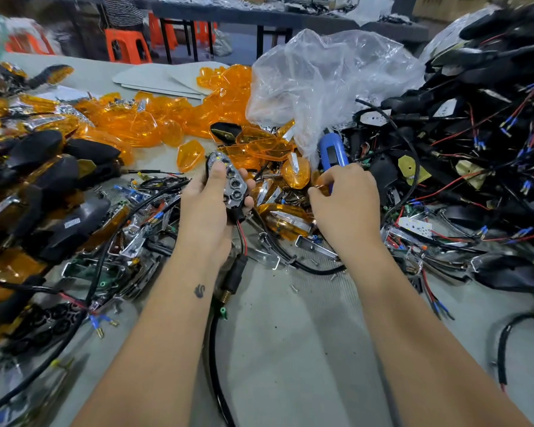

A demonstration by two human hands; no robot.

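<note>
Two grips: left hand (210, 200) curls fingers (218, 173) round a lamp housing (232, 184); right hand (349, 198) pinches an amber lens (320, 182).

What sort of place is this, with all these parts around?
Most likely a small workshop that assembles vehicle signal lamps: heaps of orange lenses, a tangle of black wired housings, and the left hand gripping a half-built lamp.

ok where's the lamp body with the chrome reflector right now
Head view, just left of centre: the lamp body is gripped in the left hand, its wire hanging down, with the right hand pinching an amber lens to its right.
</note>
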